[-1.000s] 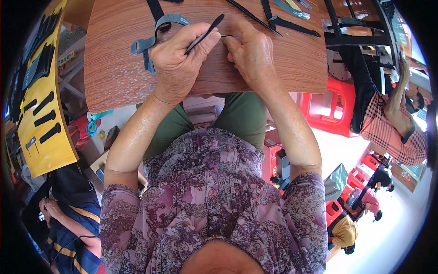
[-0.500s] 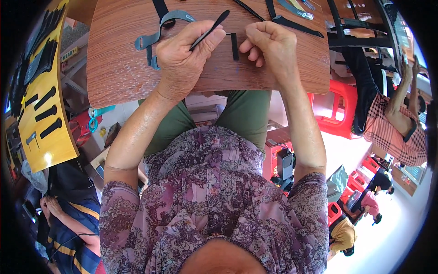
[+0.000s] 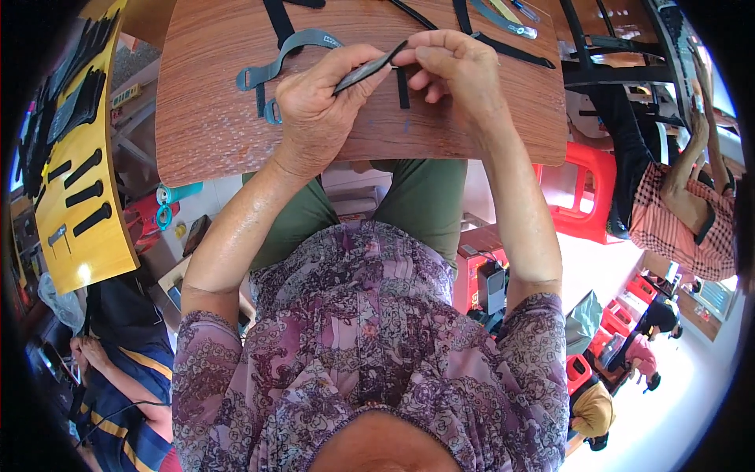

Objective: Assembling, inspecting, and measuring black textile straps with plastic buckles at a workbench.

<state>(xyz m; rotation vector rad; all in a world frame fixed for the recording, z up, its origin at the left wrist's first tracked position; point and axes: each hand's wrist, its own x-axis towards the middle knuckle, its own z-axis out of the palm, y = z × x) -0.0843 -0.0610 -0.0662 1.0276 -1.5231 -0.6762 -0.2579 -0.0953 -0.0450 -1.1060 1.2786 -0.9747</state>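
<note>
My left hand (image 3: 326, 90) is closed around a short, narrow black strap (image 3: 368, 72), which slants up and to the right out of its grip. At the strap's upper end, the fingertips of my right hand (image 3: 464, 71) pinch the tip, the other fingers curling loosely below. Just beneath the hands, a thin black strip (image 3: 403, 93) lies on the brown wooden table (image 3: 212, 118). A grey strap with a loop end (image 3: 271, 71) curves beside my left hand, crossing a black strap (image 3: 277, 22).
Further black straps (image 3: 515, 52) and a pen (image 3: 525, 11) lie at the table's far right. To the left, a yellow table (image 3: 102, 248) holds rows of black straps. A red stool (image 3: 578, 189) stands at right. Other people sit on both sides.
My right hand has moved left, bringing its fingertips to the upper end of the black strap. My left hand has shifted slightly right and down, and the strap now lies flatter.
</note>
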